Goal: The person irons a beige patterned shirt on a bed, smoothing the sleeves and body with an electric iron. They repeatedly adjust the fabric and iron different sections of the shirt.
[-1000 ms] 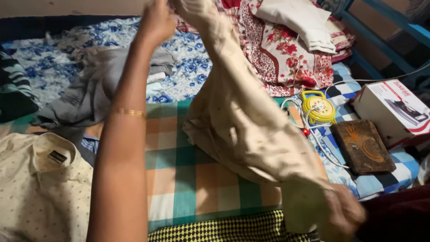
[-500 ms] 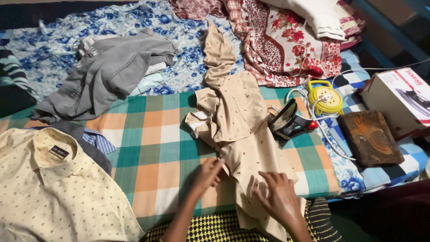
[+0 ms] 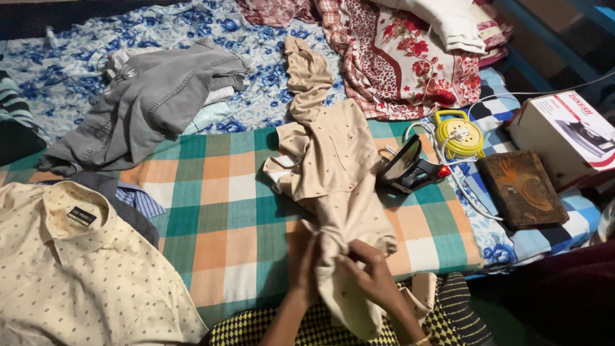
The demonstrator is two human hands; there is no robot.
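Both hands bunch the near end of a beige spotted garment (image 3: pixel 333 166) lying lengthwise on the checked green-orange cloth (image 3: pixel 218 205) spread on the bed: left hand (image 3: pixel 306 259) curled shut on a fold of it, right hand (image 3: pixel 366 274) pinching the fabric beside it, fingers bent, not open. Garment's far end trails up onto the blue floral sheet (image 3: pixel 256 83). Main risk, as I judge it: the iron (image 3: pixel 410 168) rests tilted just beside the garment's right edge, red light on, so a tug or a shake of the fabric could drag cloth onto the hot plate or tip it over. Its white cord (image 3: pixel 464 195) loops to the yellow extension reel (image 3: pixel 456 136) close by; a sleeve could snag there. Around: grey jeans (image 3: pixel 150 102) upper left, cream dotted shirt (image 3: pixel 77 269) lower left over a blue striped shirt (image 3: pixel 138 200), red floral bedding (image 3: pixel 410 64) at top, dark brown board (image 3: pixel 522 189) and iron's carton (image 3: pixel 567 138) at right. Nothing blocks the hands themselves.
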